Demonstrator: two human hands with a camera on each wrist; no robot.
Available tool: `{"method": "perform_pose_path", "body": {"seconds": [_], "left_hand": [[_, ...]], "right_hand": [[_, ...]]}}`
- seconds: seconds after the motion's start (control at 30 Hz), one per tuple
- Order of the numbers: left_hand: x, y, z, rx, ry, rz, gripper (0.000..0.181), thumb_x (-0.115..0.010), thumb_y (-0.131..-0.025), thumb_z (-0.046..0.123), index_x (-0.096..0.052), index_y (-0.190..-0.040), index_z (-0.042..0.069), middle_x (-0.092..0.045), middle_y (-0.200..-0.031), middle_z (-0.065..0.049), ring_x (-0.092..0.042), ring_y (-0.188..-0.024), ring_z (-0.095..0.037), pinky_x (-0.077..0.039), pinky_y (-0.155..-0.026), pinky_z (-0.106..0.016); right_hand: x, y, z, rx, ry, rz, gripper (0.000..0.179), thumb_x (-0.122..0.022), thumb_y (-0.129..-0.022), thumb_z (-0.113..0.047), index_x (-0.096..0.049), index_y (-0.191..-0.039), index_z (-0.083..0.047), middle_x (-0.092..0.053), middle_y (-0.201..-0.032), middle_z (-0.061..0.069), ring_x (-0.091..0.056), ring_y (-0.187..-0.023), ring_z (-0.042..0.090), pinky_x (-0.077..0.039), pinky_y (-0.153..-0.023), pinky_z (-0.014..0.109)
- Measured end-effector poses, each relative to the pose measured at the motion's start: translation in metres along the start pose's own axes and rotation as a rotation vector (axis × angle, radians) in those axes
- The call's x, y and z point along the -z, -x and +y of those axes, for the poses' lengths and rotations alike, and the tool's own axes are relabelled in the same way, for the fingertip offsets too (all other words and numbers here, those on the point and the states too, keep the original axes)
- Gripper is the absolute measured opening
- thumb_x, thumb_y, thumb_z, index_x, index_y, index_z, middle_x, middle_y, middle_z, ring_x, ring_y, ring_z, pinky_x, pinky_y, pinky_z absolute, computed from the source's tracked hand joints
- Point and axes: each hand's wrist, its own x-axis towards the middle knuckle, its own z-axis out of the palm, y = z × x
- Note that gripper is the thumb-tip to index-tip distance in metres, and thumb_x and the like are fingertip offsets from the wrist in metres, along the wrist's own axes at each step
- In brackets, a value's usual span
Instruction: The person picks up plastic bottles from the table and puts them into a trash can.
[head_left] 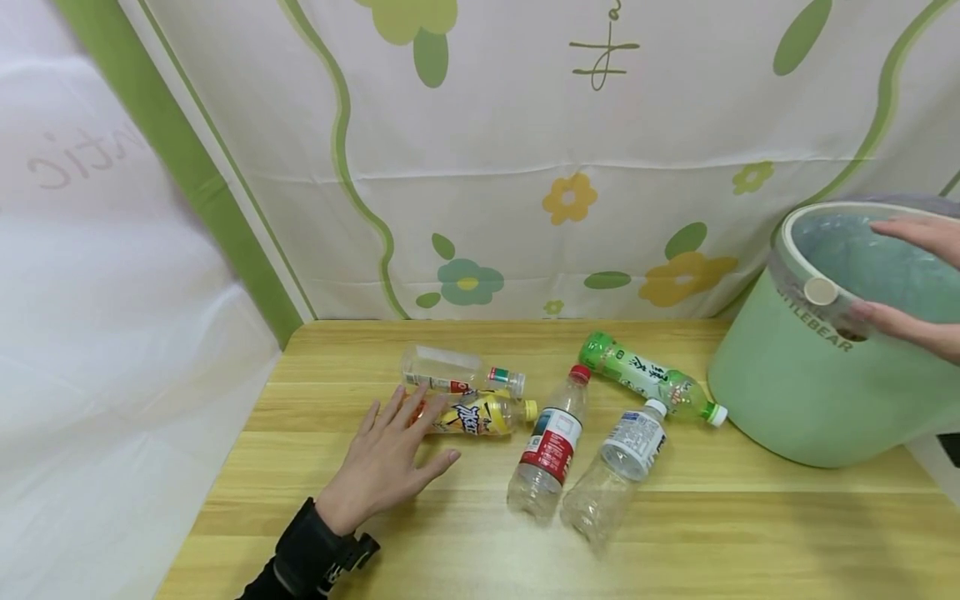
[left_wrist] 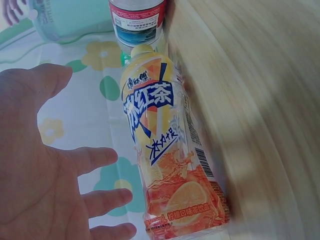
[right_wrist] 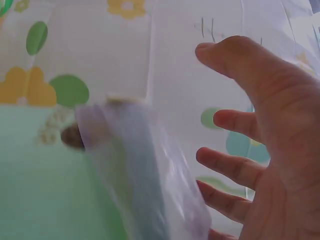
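Note:
My left hand (head_left: 386, 458) is spread with its fingers extended at a lemon iced tea bottle (head_left: 480, 415) with a yellow cap, lying on its side. In the left wrist view the palm faces this iced tea bottle (left_wrist: 167, 150), with a gap between thumb and fingers. Just behind it lies a clear bottle (head_left: 446, 365). At the far right, my right hand (head_left: 930, 237) hovers at the rim of a green trash bin (head_left: 780, 379), thumb and fingers apart. The right wrist view shows that hand (right_wrist: 280, 135) holding nothing, beside the bin's translucent liner (right_wrist: 150, 175).
A red-capped bottle (head_left: 551, 446), a white-capped clear bottle (head_left: 633, 446) and a green-labelled bottle (head_left: 637, 372) lie mid-table, the green one close to the bin. A flower-printed cloth (head_left: 487, 225) hangs behind the wooden table (head_left: 465, 550). White fabric (head_left: 127, 350) covers the left side.

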Motion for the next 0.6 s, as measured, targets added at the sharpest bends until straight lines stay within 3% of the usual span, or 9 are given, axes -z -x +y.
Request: {"method": "perform_pose_path", "body": {"seconds": [0.03,0.1,0.2,0.3,0.6], "left_hand": [[0.000,0.000,0.000,0.000,0.000,-0.001,0.078,-0.047,-0.097,0.071,-0.043,-0.158,0.021,-0.030,-0.162,-0.016,-0.022,-0.147,-0.045,-0.013,-0.114,-0.069],[0.000,0.000,0.000,0.001,-0.003,-0.005,0.078,-0.046,-0.097,0.071,-0.042,-0.158,0.021,-0.029,-0.163,-0.016,-0.022,-0.147,-0.045,-0.012,-0.115,-0.068],[0.001,0.000,0.001,0.002,-0.003,-0.008,0.078,-0.047,-0.097,0.070,-0.043,-0.158,0.020,-0.028,-0.163,-0.016,-0.021,-0.148,-0.045,-0.011,-0.115,-0.068],[0.002,0.001,0.001,0.004,0.000,-0.005,0.079,-0.047,-0.098,0.070,-0.043,-0.158,0.019,-0.028,-0.163,-0.016,-0.020,-0.148,-0.045,-0.010,-0.115,-0.068],[0.002,0.000,0.000,0.002,-0.007,0.014,0.079,-0.048,-0.097,0.069,-0.040,-0.159,0.021,-0.026,-0.164,-0.014,-0.017,-0.149,-0.043,-0.009,-0.117,-0.065]], "right_hand": [[0.005,-0.001,-0.028,0.033,-0.014,-0.001,0.082,-0.086,-0.081,-0.031,-0.050,-0.150,-0.006,-0.042,-0.154,0.020,-0.031,-0.146,0.031,-0.016,-0.120,0.042],[0.007,-0.001,-0.045,0.090,-0.016,0.007,0.081,-0.082,-0.083,-0.044,-0.054,-0.148,-0.006,-0.043,-0.154,0.020,-0.032,-0.145,0.034,-0.017,-0.119,0.043],[0.005,-0.003,-0.058,0.185,-0.022,0.028,0.088,-0.068,-0.084,-0.069,-0.058,-0.144,-0.006,-0.043,-0.154,0.019,-0.032,-0.145,0.037,-0.018,-0.119,0.050],[0.000,-0.002,-0.064,0.290,-0.019,0.034,0.096,-0.054,-0.084,-0.082,-0.060,-0.142,-0.005,-0.042,-0.154,0.021,-0.030,-0.145,0.042,-0.016,-0.119,0.057],[-0.014,0.008,-0.106,0.462,-0.058,-0.010,0.085,-0.053,-0.091,-0.075,-0.062,-0.140,-0.005,-0.047,-0.151,0.022,-0.029,-0.145,0.044,-0.016,-0.119,0.057]]}}
